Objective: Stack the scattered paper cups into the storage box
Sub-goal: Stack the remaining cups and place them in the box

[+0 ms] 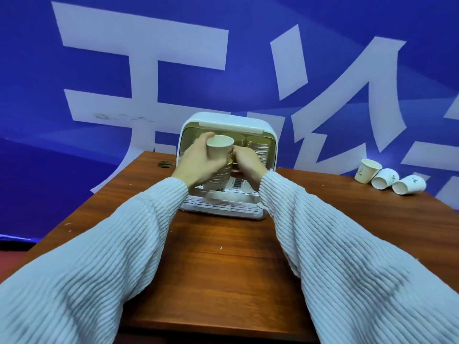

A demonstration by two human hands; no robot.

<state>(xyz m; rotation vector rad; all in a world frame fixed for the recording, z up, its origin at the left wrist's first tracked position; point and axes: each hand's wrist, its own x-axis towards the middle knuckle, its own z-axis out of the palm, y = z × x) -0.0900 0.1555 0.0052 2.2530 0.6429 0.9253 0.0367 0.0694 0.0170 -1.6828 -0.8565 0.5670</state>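
The left hand point(198, 160) grips a tall nested stack of white paper cups point(219, 160), steadied by the curled right hand point(248, 162), at the open white plastic storage box point(269, 135) mid-insertion; next, seat it upright inside.

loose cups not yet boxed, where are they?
Three loose cups lie far right on the table, against the blue wall, right of the storage box.

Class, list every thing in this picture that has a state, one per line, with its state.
storage box: open at the front, cup stacks inside.
stack of paper cups: upright, gripped by the left hand.
right hand: on the stack's right side, fingers curled.
upright paper cup: standing, mouth up.
two tipped paper cups: lying on their sides.
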